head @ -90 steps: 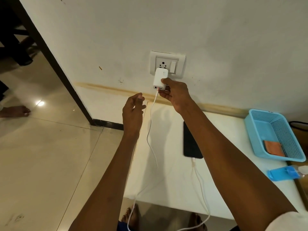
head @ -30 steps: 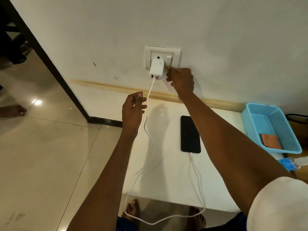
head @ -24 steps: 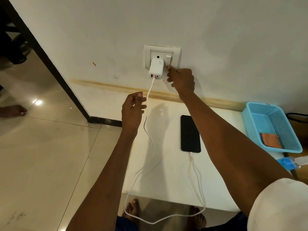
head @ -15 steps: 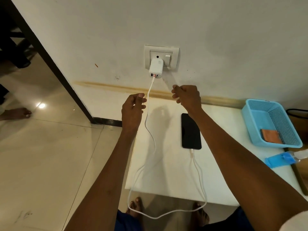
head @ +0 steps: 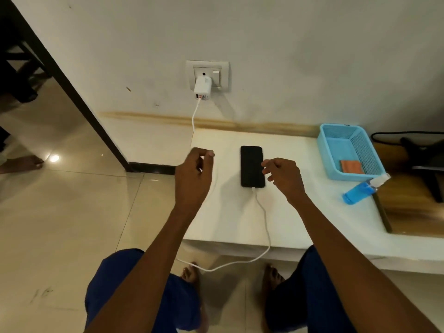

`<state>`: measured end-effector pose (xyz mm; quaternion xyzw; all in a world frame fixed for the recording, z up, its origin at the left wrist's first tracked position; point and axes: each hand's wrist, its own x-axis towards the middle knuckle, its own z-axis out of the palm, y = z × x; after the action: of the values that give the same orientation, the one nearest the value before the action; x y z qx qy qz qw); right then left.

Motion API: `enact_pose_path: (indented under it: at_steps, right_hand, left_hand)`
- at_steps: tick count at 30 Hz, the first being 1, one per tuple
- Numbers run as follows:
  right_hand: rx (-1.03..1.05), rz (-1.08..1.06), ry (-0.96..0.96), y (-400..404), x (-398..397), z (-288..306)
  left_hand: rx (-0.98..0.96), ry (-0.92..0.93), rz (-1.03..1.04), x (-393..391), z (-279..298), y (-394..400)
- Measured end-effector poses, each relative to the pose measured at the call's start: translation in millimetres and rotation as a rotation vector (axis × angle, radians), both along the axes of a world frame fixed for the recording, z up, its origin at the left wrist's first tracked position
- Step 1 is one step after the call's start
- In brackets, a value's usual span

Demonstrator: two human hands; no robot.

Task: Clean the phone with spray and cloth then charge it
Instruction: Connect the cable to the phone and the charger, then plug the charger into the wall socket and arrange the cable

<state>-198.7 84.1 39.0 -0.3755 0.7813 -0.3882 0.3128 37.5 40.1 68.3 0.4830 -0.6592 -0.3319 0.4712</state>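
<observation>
Both hands hovered loosely curled, holding nothing, left hand (head: pixel 193 175) beside the thin white cable (head: pixel 263 224), right hand (head: pixel 283 177) by the flat black phone (head: pixel 252 166) lying plugged in on the white desk (head: pixel 230 212), so charging looked basically done

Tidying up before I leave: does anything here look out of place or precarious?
The spray bottle lies on its side at the table's right edge. The cable droops off the front edge near the feet.
</observation>
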Motion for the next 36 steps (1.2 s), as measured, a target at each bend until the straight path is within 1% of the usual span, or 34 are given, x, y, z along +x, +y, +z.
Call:
enact_pose_path:
  at_steps: [2,4,7,9,12,16,20,24,29,36]
  right_hand:
    - [-0.013,-0.027,-0.079,19,-3,-10]
    - [-0.044,-0.075,-0.172,37,-5,-22]
    - [-0.104,-0.181,-0.351,47,-6,-31]
    - [-0.14,-0.229,-0.442,44,-6,-32]
    - [-0.136,-0.255,-0.536,37,-9,-35]
    - [-0.103,-0.244,-0.616,24,-13,-40]
    - [-0.057,-0.236,-0.643,13,-15,-47]
    - [-0.007,-0.199,-0.623,6,-17,-53]
    - [0.043,-0.185,-0.61,0,-14,-53]
    - [0.018,-0.183,-0.674,4,-10,-47]
  left_hand:
    - [0.111,-0.136,-0.097,-10,-9,16]
    - [0.277,-0.159,-0.165,-21,-17,29]
    - [0.519,-0.061,-0.224,-37,-30,37]
    - [0.663,0.059,-0.22,-48,-40,37]
    - [0.806,0.215,-0.187,-62,-50,33]
    - [0.872,0.337,-0.155,-80,-59,23]
    - [0.923,0.376,-0.138,-93,-65,17]
    - [0.901,0.294,-0.104,-101,-69,14]
    - [0.933,0.289,-0.092,-103,-73,7]
    - [0.896,0.202,-0.093,-105,-71,-4]
